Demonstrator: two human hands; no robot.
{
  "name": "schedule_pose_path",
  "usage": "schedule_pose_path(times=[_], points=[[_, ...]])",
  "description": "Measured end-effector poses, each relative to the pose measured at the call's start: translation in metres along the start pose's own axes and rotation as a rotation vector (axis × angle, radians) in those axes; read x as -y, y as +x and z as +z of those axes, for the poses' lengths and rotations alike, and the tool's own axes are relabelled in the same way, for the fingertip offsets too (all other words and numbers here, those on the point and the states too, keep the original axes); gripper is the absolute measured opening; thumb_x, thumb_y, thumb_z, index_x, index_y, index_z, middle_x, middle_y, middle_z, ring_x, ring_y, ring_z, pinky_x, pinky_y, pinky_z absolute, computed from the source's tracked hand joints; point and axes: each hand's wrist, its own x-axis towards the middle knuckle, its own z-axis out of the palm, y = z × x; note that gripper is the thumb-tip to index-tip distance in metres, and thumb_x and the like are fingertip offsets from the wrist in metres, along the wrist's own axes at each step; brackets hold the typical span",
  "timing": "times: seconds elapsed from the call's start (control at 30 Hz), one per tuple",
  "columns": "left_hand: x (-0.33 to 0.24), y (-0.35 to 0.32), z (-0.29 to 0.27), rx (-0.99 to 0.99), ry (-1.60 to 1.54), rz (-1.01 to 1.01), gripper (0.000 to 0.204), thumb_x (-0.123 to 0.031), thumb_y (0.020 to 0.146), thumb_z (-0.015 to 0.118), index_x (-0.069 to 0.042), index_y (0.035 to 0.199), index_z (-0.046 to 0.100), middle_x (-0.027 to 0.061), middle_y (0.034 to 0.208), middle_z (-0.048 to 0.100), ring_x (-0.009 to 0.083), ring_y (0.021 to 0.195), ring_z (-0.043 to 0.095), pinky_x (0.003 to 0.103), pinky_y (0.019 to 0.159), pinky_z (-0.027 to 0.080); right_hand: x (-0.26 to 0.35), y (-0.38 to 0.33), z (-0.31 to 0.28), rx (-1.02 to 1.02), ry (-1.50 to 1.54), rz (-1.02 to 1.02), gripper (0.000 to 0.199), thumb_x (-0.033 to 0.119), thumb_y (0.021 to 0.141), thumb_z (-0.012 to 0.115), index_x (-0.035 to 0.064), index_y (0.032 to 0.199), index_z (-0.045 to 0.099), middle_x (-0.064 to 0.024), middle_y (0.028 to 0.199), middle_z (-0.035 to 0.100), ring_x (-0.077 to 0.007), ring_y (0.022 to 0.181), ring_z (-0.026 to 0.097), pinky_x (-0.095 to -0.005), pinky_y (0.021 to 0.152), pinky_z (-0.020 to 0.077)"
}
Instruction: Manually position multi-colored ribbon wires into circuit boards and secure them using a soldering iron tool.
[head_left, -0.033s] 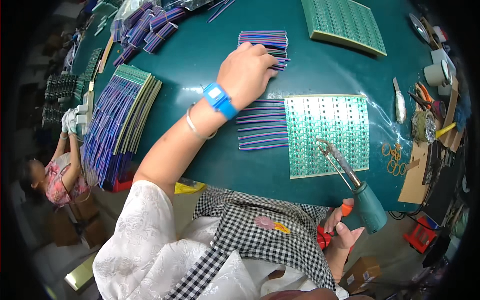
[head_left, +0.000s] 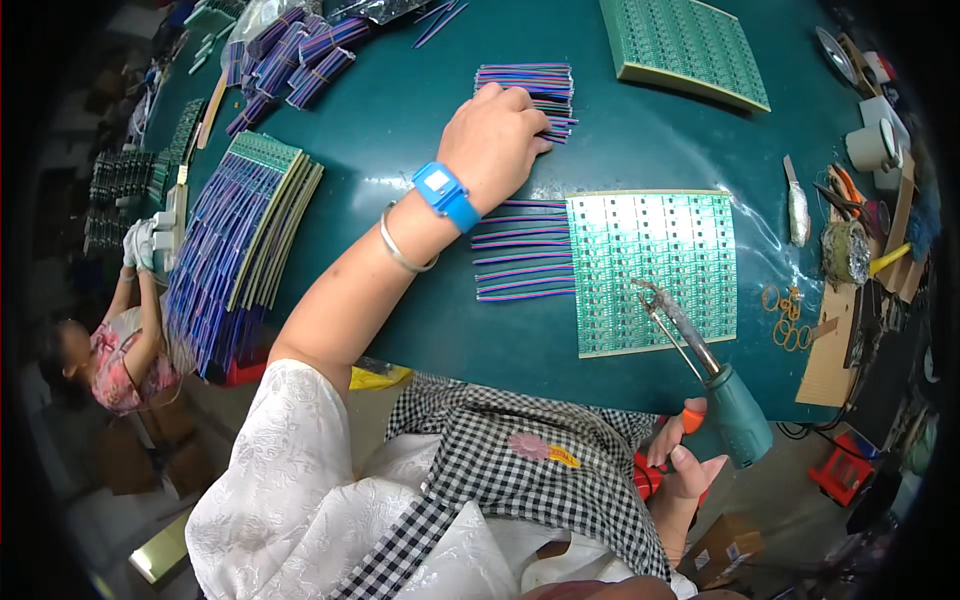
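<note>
My left hand [head_left: 492,135] is closed over a bundle of thin multicoloured ribbon wires [head_left: 524,78] at the back middle of the table. Its fingertips press among the wires and are partly hidden. Below it lies a green circuit board panel [head_left: 655,270] with rows of small black parts. Several wire strips [head_left: 522,268] stick out of the panel's left edge. My right hand [head_left: 685,455] grips a teal gun-shaped soldering iron [head_left: 740,420] with an orange part at the fingers. The iron's metal tip points over the panel's middle; whether it touches cannot be seen.
A stack of wired panels [head_left: 245,230] stands left. Tied wire bundles [head_left: 300,55] lie far left, bare panels [head_left: 690,55] far right. Rubber bands [head_left: 790,320], a knife [head_left: 796,205] and a white cup [head_left: 872,148] are on the right. Another person [head_left: 130,340] works at left.
</note>
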Motion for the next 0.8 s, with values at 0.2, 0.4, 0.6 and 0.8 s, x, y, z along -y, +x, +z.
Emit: schedule_pose_path(times=[0.2, 0.4, 0.6, 0.8], points=[[0.008, -0.001, 0.006, 0.121, -0.105, -0.155, 0.014, -0.013, 0.082, 0.079, -0.005, 0.085, 0.067, 0.0092, 0.087, 0.067, 0.0315, 0.088, 0.061, 0.043, 0.079, 0.051, 0.0, -0.007, -0.005, -0.01, -0.014, -0.012, 0.059, 0.005, 0.083, 0.069, -0.0091, 0.135, 0.043, -0.0107, 0.077, 0.054, -0.0176, 0.056, 0.055, -0.0328, 0.051, 0.0527], [0.007, -0.003, 0.004, 0.082, -0.127, -0.132, 0.014, -0.014, 0.081, 0.08, -0.005, 0.086, 0.07, 0.0083, 0.084, 0.067, 0.0296, 0.087, 0.061, 0.042, 0.078, 0.051, -0.001, -0.001, -0.005, 0.0, -0.032, -0.022, 0.06, 0.005, 0.083, 0.07, -0.009, 0.136, 0.044, -0.0104, 0.077, 0.055, -0.0167, 0.056, 0.054, -0.0319, 0.051, 0.0525], [0.011, 0.0, 0.003, 0.148, -0.165, -0.162, 0.013, -0.014, 0.08, 0.081, -0.006, 0.087, 0.074, 0.0078, 0.083, 0.069, 0.027, 0.084, 0.063, 0.039, 0.077, 0.052, -0.001, -0.001, -0.002, -0.006, -0.033, -0.002, 0.062, 0.004, 0.082, 0.068, -0.0089, 0.137, 0.044, -0.011, 0.077, 0.056, -0.0169, 0.058, 0.055, -0.032, 0.052, 0.0531], [-0.019, -0.003, -0.031, 0.218, -0.565, -0.397, 0.009, -0.007, 0.089, 0.075, -0.001, 0.095, 0.072, 0.0056, 0.086, 0.074, 0.0139, 0.074, 0.066, 0.029, 0.068, 0.053, 0.0, -0.004, -0.005, -0.039, -0.026, 0.004, 0.063, 0.002, 0.08, 0.067, -0.0086, 0.138, 0.044, -0.0116, 0.079, 0.056, -0.0173, 0.058, 0.055, -0.0325, 0.053, 0.0533]])
